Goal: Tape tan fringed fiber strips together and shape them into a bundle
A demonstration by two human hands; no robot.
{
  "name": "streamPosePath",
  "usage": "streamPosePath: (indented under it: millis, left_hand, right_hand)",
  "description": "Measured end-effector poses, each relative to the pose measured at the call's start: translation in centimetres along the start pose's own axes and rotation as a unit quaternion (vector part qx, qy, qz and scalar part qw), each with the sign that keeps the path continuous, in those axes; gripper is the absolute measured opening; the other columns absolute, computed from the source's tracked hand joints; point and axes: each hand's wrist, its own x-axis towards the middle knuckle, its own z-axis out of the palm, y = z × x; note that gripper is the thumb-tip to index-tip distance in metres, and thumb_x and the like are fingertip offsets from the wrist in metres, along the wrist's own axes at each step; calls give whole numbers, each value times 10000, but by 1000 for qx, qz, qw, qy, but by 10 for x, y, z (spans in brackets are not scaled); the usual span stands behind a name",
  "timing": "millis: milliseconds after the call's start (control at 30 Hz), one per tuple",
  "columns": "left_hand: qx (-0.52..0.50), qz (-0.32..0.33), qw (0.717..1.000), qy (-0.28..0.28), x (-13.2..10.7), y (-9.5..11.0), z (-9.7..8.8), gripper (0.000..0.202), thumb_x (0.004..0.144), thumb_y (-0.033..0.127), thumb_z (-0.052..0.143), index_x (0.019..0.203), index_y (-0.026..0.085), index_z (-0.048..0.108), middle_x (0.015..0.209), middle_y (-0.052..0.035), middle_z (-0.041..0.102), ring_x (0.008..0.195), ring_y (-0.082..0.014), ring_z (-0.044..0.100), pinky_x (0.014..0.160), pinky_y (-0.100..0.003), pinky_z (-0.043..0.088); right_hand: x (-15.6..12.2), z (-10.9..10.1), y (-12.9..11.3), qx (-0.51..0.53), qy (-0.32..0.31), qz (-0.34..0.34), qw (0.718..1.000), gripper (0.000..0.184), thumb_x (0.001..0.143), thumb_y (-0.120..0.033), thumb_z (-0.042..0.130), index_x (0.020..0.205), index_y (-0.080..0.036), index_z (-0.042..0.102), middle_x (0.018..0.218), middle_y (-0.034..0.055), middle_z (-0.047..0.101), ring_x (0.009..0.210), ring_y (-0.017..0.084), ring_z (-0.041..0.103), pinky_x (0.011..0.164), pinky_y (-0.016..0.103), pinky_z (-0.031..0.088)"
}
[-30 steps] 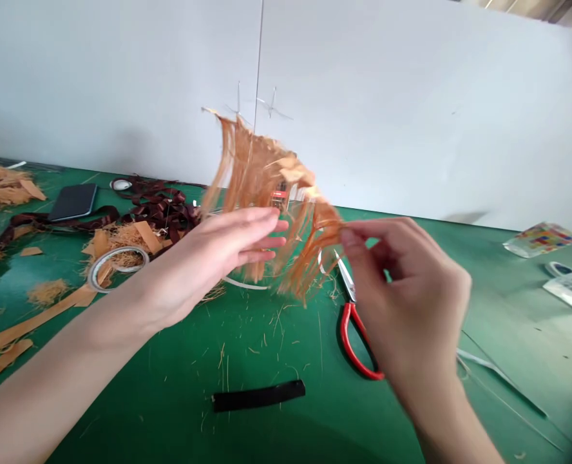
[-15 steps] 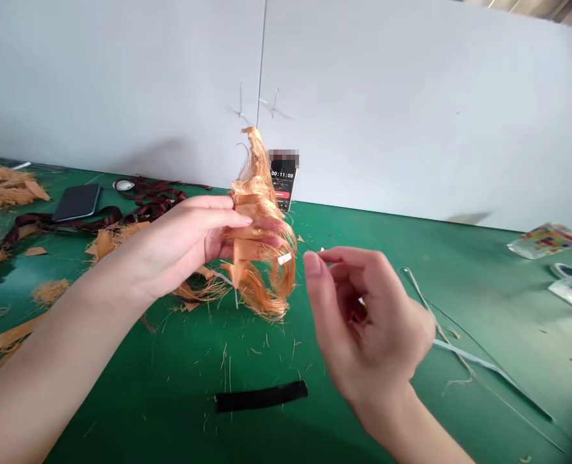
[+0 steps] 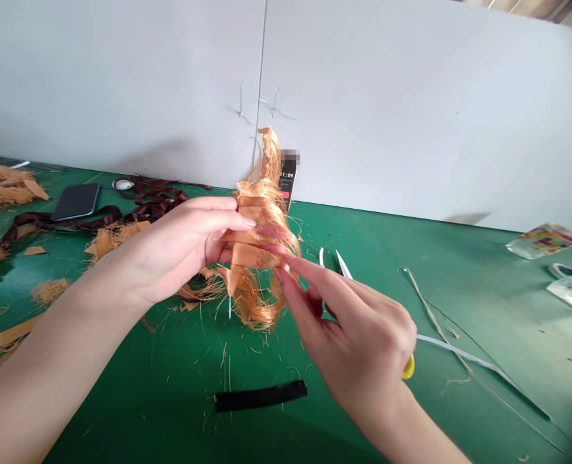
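A bundle of frayed orange ribbon [image 3: 254, 254] hangs upright above the green table, its lower strands curling into loops. My left hand [image 3: 203, 232] is wrapped around its middle, with the thumb in front and other fingers behind the strands. From the right, my right hand [image 3: 353, 316] pinches the edge of a ribbon band at the bundle's lower right. Behind that hand a pair of scissors [image 3: 343, 264] lies mostly hidden; a blade tip and a bit of yellow handle [image 3: 408, 367] show. A thin white stem sticks out below the bundle.
A black strip [image 3: 261, 396] lies in front. Dark brown ribbon [image 3: 155, 200], a dark phone [image 3: 76, 201] and orange scraps [image 3: 6, 188] are at left. A phone showing a timer [image 3: 286, 183] leans on the white wall. Wires [image 3: 431, 309] and plastic packets [image 3: 547, 240] lie at right.
My right hand has moved left and now touches the bundle, uncovering the scissors' tip. The bundle's top has shifted slightly right, and the small white piece on it no longer shows.
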Motion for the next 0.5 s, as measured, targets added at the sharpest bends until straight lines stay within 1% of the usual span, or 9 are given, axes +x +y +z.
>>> streamPosePath:
  millis: [100,200,300,400,500]
  left_hand:
    - [1,4,1000,-2,1,-1,0,208,829,240,570,932,182,742,966,-48,732,877,-226,693,712,-264,552]
    - [12,4,1000,-7,1,-1,-2,229,841,243,558,964,175,738,1009,-61,727,912,-234,690,740,-271,554]
    - [18,15,1000,14,2,-2,-5,207,825,254,585,942,184,741,1011,-49,732,940,-253,691,777,-290,554]
    - [28,24,998,42,4,-2,-8,177,811,265,606,891,180,739,960,-47,743,914,-262,701,749,-289,559]
    - [40,22,997,59,6,-2,-8,193,804,284,601,896,170,726,966,-63,742,893,-265,703,733,-299,560]
  right_hand:
    - [0,-1,0,9,-4,11,1000,112,836,-140,618,846,-159,728,490,-46,568,417,61,450,441,201,355]
    - [1,-4,-1,22,-12,39,999,100,827,-143,626,812,-171,721,482,-45,561,426,59,485,434,186,347]
    - [2,-10,0,27,-30,65,997,82,823,-167,638,800,-190,714,486,-51,561,430,55,495,424,176,333]
    - [7,-16,4,25,-54,88,994,79,814,-189,648,772,-209,713,477,-65,542,405,49,448,408,181,310]
    - [11,-21,12,25,-74,101,992,108,805,-195,645,716,-211,704,442,-77,475,378,50,370,406,190,299]
